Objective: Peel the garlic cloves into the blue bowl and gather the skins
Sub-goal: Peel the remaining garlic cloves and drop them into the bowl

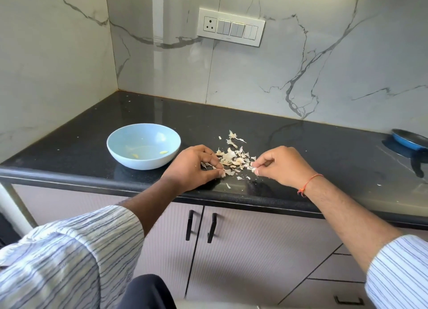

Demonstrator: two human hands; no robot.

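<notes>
A light blue bowl (143, 145) stands on the black counter (76, 146), with two small yellowish peeled cloves (164, 152) inside. To its right lies a loose pile of pale garlic skins (231, 159), with a few scattered flakes beyond it. My left hand (194, 167) rests at the pile's left edge, its fingers curled and pinching skin pieces near the counter. My right hand (281, 166) is at the pile's right edge and pinches a small pale piece between thumb and fingertips. Whether that piece is a clove or a skin cannot be told.
A blue frying pan (410, 142) sits at the far right of the counter. Marble walls close the back and left sides, with a switch panel (231, 27) on the back wall. Cabinet doors with black handles (201, 226) hang below the counter's front edge.
</notes>
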